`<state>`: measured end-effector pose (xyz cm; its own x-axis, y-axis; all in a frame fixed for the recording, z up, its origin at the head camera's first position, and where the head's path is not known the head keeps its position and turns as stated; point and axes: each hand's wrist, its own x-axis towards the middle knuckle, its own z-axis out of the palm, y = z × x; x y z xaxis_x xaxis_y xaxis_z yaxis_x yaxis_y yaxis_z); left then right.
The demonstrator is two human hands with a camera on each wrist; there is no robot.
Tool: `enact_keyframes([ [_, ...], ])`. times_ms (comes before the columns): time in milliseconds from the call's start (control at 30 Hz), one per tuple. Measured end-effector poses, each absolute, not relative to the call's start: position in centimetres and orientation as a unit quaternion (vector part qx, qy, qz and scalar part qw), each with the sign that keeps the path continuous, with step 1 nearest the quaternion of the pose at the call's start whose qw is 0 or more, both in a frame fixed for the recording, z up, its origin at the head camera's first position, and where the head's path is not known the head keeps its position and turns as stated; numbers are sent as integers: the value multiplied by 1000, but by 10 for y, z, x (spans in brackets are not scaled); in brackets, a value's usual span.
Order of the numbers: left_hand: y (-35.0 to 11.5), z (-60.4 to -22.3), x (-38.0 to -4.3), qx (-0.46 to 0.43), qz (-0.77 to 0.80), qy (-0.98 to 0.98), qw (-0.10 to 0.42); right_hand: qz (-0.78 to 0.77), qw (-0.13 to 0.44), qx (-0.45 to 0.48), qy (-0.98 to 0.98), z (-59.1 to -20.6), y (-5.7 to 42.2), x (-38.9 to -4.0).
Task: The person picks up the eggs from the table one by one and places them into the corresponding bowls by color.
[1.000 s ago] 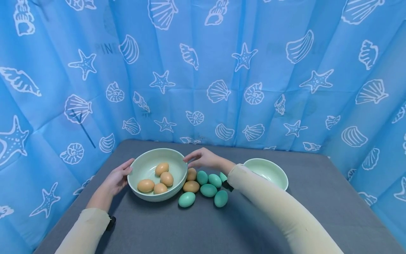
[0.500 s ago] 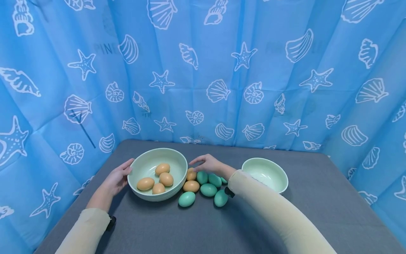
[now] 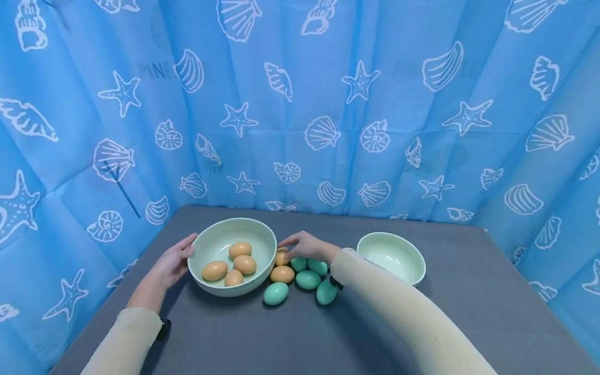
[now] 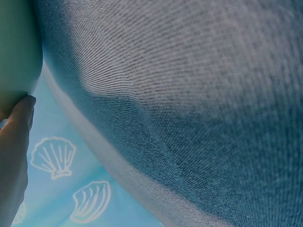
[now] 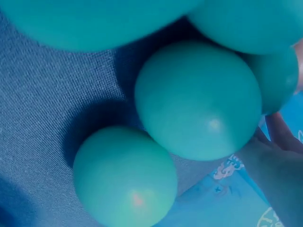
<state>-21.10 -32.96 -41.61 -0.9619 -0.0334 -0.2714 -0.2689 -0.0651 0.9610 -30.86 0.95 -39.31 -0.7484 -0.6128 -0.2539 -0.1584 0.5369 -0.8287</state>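
Observation:
My left hand (image 3: 172, 262) holds the left side of a large pale green bowl (image 3: 213, 247), its fingers at the rim; in the left wrist view a digit touches the bowl's wall (image 4: 16, 56). Several brown eggs (image 3: 245, 264) lie in this bowl. Just right of it, my right hand (image 3: 307, 246) has its fingers and thumb around a brown egg (image 3: 282, 257) on the table. Another brown egg (image 3: 283, 274) lies in front of that one. Several green eggs (image 3: 308, 280) cluster beneath and before the right hand; they fill much of the right wrist view, where the brown egg is hidden.
A smaller pale green bowl (image 3: 398, 255) stands to the right, partly behind the right sleeve (image 3: 394, 307). A grey cloth (image 3: 225, 338) covers the table. Behind its far edge hangs a blue curtain (image 3: 290, 130) with white shells and starfish.
My right hand has left the large bowl's right rim and come down to the brown egg beside it. The left hand stays at the bowl. The eggs inside shifted slightly.

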Motion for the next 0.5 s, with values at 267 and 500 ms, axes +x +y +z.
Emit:
enact_keyframes([
  [267, -329, -416, -211, -114, 720, 680, 78, -401, 281, -230, 841, -399, 4, -314],
  [500, -327, -414, -210, -122, 719, 681, 70, -388, 288, -220, 847, -399, -2, -318],
])
